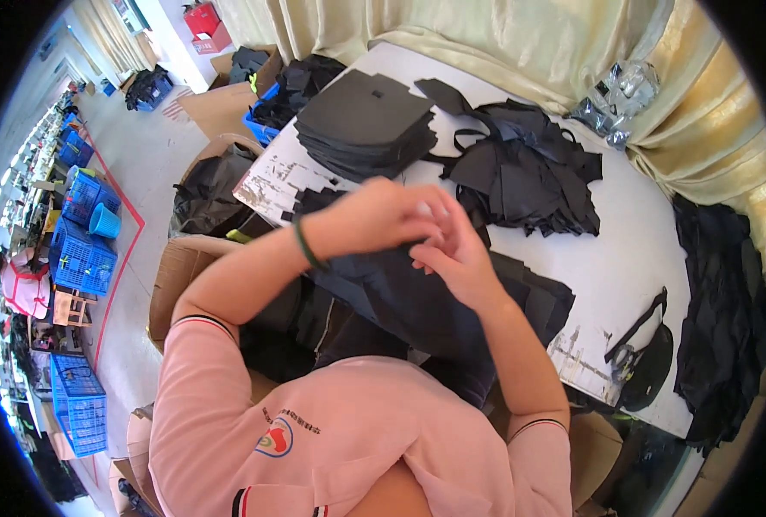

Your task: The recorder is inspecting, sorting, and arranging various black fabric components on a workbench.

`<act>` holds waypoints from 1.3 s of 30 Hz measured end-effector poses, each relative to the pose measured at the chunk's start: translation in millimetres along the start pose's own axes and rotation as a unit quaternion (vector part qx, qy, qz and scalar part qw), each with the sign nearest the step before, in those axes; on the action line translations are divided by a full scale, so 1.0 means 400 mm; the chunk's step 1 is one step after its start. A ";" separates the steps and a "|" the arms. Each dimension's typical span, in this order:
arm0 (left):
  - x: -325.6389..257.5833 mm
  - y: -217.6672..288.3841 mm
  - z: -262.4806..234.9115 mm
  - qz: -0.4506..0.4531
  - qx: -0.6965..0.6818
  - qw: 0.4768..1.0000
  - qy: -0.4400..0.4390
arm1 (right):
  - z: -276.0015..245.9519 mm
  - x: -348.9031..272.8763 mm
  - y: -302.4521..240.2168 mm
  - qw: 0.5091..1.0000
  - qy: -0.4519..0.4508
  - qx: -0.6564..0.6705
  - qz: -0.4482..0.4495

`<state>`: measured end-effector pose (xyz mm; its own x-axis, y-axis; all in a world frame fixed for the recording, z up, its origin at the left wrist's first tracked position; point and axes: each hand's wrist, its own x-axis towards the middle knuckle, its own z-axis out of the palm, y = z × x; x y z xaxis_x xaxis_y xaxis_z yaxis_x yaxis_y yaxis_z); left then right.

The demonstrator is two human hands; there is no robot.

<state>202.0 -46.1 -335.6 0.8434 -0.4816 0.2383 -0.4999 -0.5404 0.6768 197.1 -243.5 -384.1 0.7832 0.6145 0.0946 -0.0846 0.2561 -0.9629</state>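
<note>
Left hand and right hand are hovering over black fabric, fingers bent. Overlap is hiding whether they're pinching anything; I cannot tell.

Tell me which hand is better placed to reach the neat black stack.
Left, probably: in this view the left hand appears just below the stack, while the right hand is farther off, with the left hand between.
</note>
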 end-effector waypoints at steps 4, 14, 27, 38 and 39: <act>0.066 -0.114 -0.070 0.080 0.157 0.970 0.169 | -0.022 0.010 0.032 0.994 0.031 -0.101 0.008; 0.056 -0.406 -0.198 -0.160 0.228 0.958 0.073 | -0.081 -0.034 0.059 0.991 0.086 -0.087 0.046; 0.033 -0.321 -0.157 -0.057 0.311 0.929 0.193 | -0.050 -0.016 0.130 0.984 0.132 -0.118 0.009; -0.173 0.014 -0.070 -0.020 0.061 0.981 0.183 | -0.100 0.037 0.065 0.936 0.243 -0.198 -0.160; -0.175 0.016 -0.078 -0.019 0.063 0.981 0.181 | -0.099 0.031 0.066 0.936 0.244 -0.196 -0.160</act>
<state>145.8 5.7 -326.2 0.8655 -0.1945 0.4616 -0.4674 -0.6448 0.6048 229.0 -258.5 -418.5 0.9261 0.1134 0.3597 0.3602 0.0168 -0.9327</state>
